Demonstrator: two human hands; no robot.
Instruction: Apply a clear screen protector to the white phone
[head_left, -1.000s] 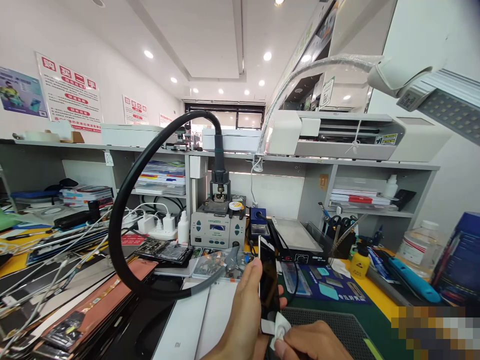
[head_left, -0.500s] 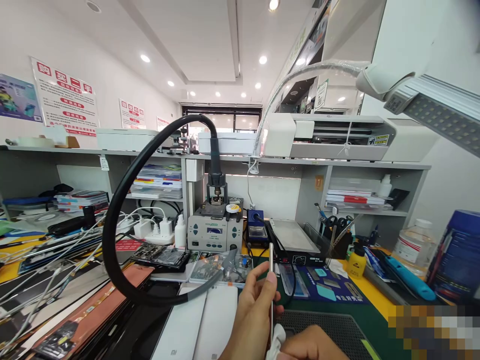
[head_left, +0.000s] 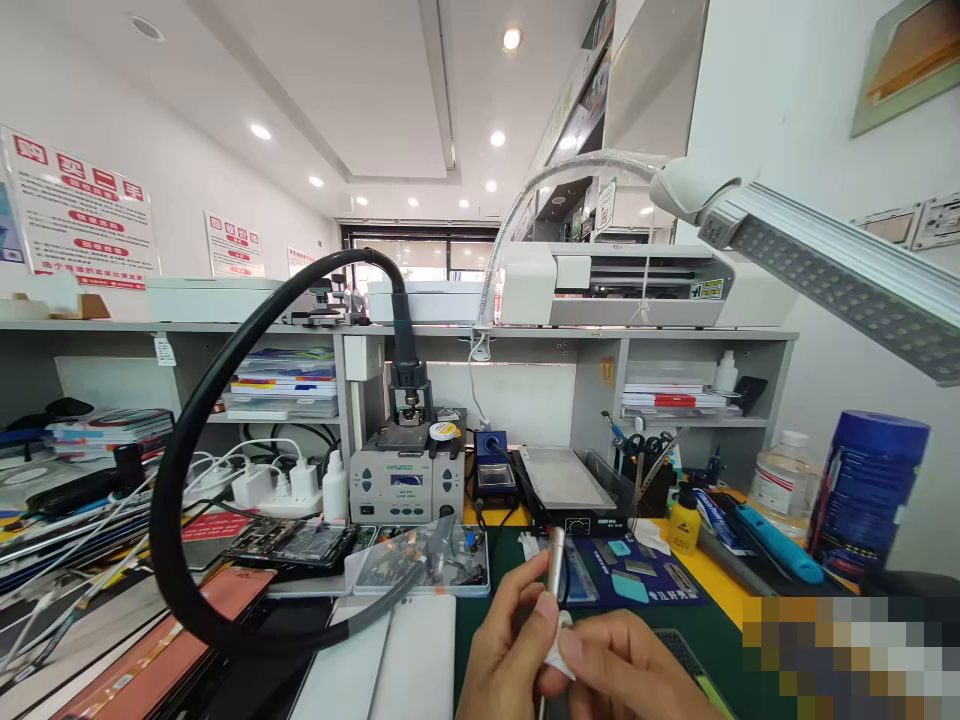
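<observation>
My left hand [head_left: 506, 645] grips a slim phone [head_left: 556, 562], seen nearly edge-on with its silver side towards me. Its upper end sticks out above my thumb and fingers; my hands hide most of the rest. In my right hand [head_left: 626, 660] a crumpled white tissue [head_left: 560, 648] is pinched and pressed against the phone's edge, just below my left thumb. Both hands are over the green mat [head_left: 472, 635], in front of a blue printed sheet [head_left: 645, 575].
A hot-air station [head_left: 409, 485] stands behind, its thick black hose [head_left: 169, 500] looping at left. White tablets [head_left: 416, 650] and a parts tray [head_left: 375, 575] lie left of my hands. Bottles, a blue tub [head_left: 866, 490] and a lamp [head_left: 840, 270] are at right.
The view has turned right. The phone has tilted a little, showing more of its silver side. My right hand has come up with the tissue, closer to my left fingers.
</observation>
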